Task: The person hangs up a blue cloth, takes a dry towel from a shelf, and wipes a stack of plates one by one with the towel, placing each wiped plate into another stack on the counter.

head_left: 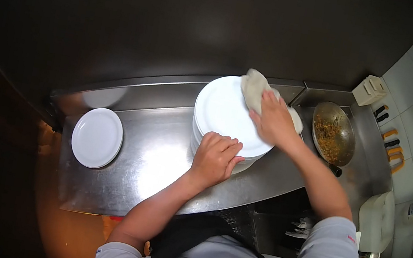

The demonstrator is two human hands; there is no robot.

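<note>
A tall stack of white plates [223, 110] stands on the steel counter. My right hand [275, 120] presses a beige cloth [255, 87] onto the top plate near its right rim; part of the cloth hangs past the edge. At the near rim of the stack, my left hand [215, 159] grips the plate edge, with its fingers bent together and the thumb to the right. The undersides of both hands are hidden.
Two or so white plates [97, 138] lie at the counter's left end. On the right is a pan [333, 134] with cooked food. Knives [393, 143] hang on the tiled wall beside a cream holder [369, 91]. The steel counter [150, 174] has a raised back edge.
</note>
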